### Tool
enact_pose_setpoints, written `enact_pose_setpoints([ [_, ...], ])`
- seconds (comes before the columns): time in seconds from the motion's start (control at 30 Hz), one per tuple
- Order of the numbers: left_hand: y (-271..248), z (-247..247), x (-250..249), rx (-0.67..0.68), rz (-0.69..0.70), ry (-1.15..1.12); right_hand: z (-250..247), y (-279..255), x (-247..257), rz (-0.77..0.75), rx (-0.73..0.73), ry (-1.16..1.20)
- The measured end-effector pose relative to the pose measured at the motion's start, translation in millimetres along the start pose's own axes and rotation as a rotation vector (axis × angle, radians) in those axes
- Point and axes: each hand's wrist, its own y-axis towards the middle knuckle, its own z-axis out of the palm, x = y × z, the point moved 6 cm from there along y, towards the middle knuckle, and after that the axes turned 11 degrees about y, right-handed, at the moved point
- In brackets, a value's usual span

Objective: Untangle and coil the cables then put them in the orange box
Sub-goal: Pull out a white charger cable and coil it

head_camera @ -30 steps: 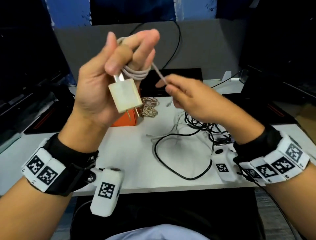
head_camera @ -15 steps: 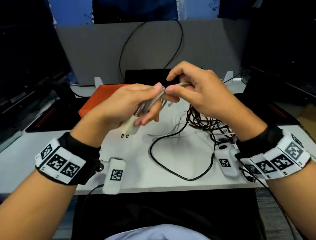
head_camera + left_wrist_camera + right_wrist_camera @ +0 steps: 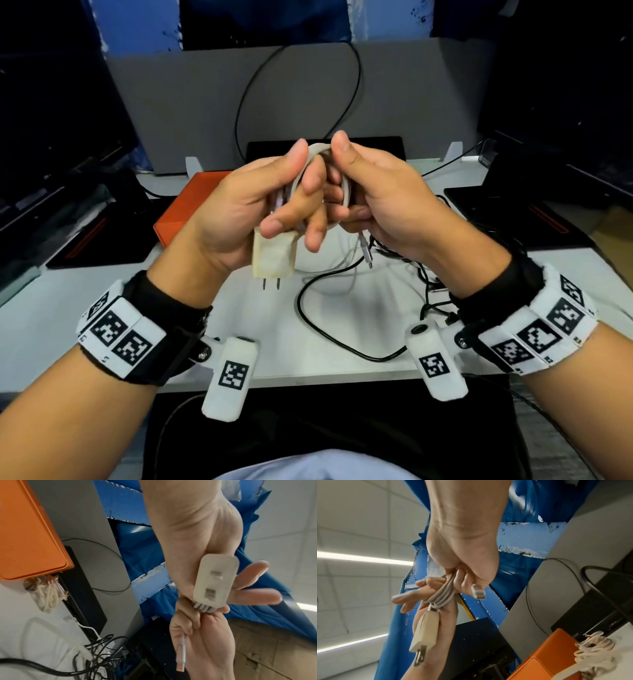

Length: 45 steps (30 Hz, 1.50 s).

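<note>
Both hands clamped on coiled white cable (image 3: 313, 154), left hand (image 3: 246, 209), right hand (image 3: 383, 202), above table (image 3: 51, 308)

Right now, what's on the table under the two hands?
Under the left hand and right hand, the white table carries a looping black cable, a dark tangle and pale cables. The hands cover the orange box's right side.

An office or lab workstation: a white desk (image 3: 113, 308) backed by a grey partition (image 3: 191, 102), dark monitors (image 3: 51, 113) on both sides, blue sheeting (image 3: 137, 545) behind, and a tiled ceiling with strip lights (image 3: 363, 558).
</note>
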Motion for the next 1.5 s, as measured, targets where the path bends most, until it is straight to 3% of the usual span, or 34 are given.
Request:
enact_pose_setpoints([
  [0.13, -1.6, 4.4, -9.4, -0.068, 0.042, 0.035, 0.7, -1.2, 9.4, -0.038, -0.055, -0.03],
  [0.33, 9.6, 0.0, 2.1, -0.357, 0.003, 0.076, -2.7, -0.9, -5.9, 0.048, -0.234, 0.084],
  [0.6, 7.9, 4.8, -3.4, -0.65, 0.068, 0.332, 1.3, -3.2, 4.3, -0.061, -0.298, -0.03],
  [0.73, -2.3, -9.2, -12.2, -0.785, 0.092, 0.63, -2.5, -5.6, 19.4, -0.107, -0.296, -0.095],
  [0.8, -2.8, -14.6, -13.8, -0.765, 0.063, 0.817, -5.6, -6.7, 20.9, -0.06, -0.291, -0.067],
  [0.9, -1.8, -19.1, -11.1, -0.774, 0.008, 0.957, -5.4, -5.5, 9.3, 0.041, -0.262, 0.163],
  [0.97, -2.4, -23.9, -7.5, -0.815, -0.012, 0.962, -0.8, -3.2, 0.5, 0.078, -0.243, 0.333],
  [1.03, -1.5, -28.5, 3.5, -0.811, -0.04, 0.827, 2.1, -2.4, -5.6, 0.068, -0.233, 0.396],
  [1.13, 0.4, -25.7, 15.3, -0.756, -0.089, 0.582, 5.9, -3.2, -7.4, 0.039, -0.229, 0.305],
  [1.2, 2.3, -22.3, 13.3, -0.688, -0.129, 0.599, 3.6, -3.5, -3.4, 0.036, -0.236, 0.206],
  [1.37, -5.2, -30.6, 2.9, -0.29, -0.345, 0.743, -24.1, -2.1, 19.8, -0.047, -0.335, -0.121],
  [1.43, -13.6, -38.8, -4.4, -0.187, -0.343, 0.735, -34.9, -2.1, 24.8, -0.05, -0.366, -0.229],
  [1.5, -17.7, -48.9, -16.3, -0.235, -0.256, 0.653, -39.9, -2.1, 26.1, -0.051, -0.365, -0.346],
])
